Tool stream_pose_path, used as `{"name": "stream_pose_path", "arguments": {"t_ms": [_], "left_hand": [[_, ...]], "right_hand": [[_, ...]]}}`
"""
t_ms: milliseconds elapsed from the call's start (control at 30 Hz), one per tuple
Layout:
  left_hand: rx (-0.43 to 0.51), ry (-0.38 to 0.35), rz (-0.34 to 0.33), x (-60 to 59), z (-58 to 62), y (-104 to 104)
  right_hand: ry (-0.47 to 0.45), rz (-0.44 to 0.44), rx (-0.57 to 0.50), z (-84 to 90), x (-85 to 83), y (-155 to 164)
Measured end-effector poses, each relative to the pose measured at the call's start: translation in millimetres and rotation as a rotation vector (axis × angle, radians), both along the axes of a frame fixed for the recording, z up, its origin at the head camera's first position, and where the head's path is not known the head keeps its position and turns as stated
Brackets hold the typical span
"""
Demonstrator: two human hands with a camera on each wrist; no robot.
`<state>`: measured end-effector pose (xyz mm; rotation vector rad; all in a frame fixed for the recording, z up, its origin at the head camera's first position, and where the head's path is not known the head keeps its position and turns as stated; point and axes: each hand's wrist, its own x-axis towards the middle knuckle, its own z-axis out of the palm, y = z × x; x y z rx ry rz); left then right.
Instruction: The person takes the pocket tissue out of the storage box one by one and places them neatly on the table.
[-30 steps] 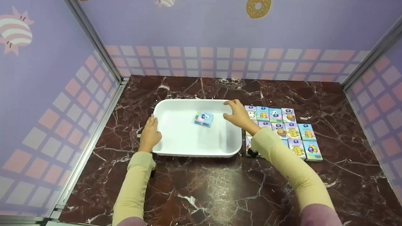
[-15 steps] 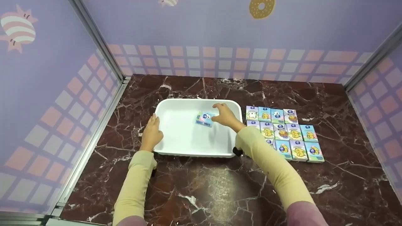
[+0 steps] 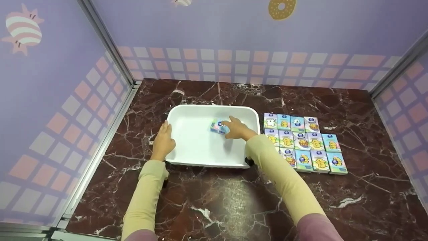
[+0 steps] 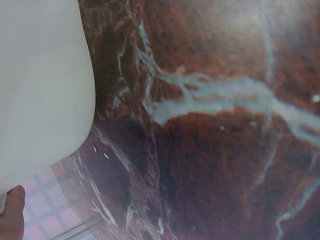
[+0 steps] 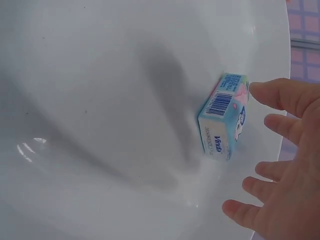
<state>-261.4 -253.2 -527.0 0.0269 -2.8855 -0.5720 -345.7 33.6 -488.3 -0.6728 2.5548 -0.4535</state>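
A white rectangular tray (image 3: 207, 163) lies on the dark red marble table. Inside it, toward the far side, sits one small blue and pink tissue pack (image 3: 217, 126). My right hand (image 3: 235, 129) reaches into the tray with its fingers spread. In the right wrist view its index finger (image 5: 280, 95) touches the far end of the pack (image 5: 223, 116), and the other fingers hover beside it. My left hand (image 3: 164, 142) rests with straight fingers against the tray's left rim. The left wrist view shows only one fingertip (image 4: 11, 215) beside the tray edge (image 4: 40, 90).
Several more tissue packs (image 3: 304, 142) lie in neat rows on the table just right of the tray. Purple walls with a checked band close in the left, back and right sides. Bare marble (image 3: 234, 201) stretches in front of the tray.
My right hand has moved left from the tray's far right rim into the tray and now touches the pack. The left hand has stayed on the left rim.
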Motion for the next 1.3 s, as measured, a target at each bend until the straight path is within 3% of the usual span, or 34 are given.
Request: {"name": "stream_pose_path", "arguments": {"t_ms": [200,467,833,1300], "left_hand": [[0.005,0.005,0.001,-1.2,0.2,1.8],[-0.008,-0.010,-0.007,-1.4,-2.5,4.6],[-0.012,-0.020,0.006,-0.9,-2.8,3.3],[-0.011,-0.030,0.020,0.1,-0.2,-0.1]], "right_hand": [[-0.064,0.023,0.083,-0.9,-2.1,0.5],[-0.037,0.006,0.136,-6.4,-2.4,3.7],[-0.113,0.106,0.148,-8.4,-3.8,1.3],[-0.047,0.253,0.326,3.5,5.0,-8.9]]}}
